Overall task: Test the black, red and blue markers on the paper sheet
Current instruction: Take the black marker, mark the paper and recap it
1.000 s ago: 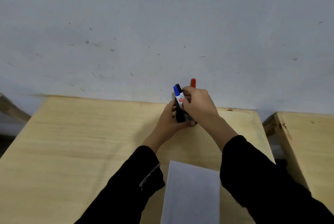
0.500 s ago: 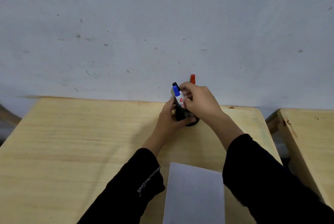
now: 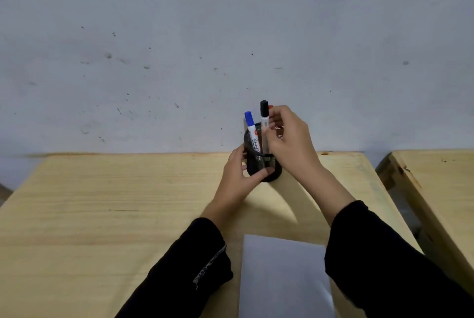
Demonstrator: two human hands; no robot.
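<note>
Black marker [image 3: 264,122] raised w/ right hand [image 3: 289,141], white barrel, black cap

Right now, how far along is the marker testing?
Nothing is tested yet: the paper sheet looks blank. In hand: the right hand pinches the black marker in the mesh cup, which the left hand steadies. The blue marker sits untouched; all three tests remain.

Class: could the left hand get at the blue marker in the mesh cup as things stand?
Probably yes: the left hand holds the mesh cup just below the blue marker, whose cap stands clear.
</note>
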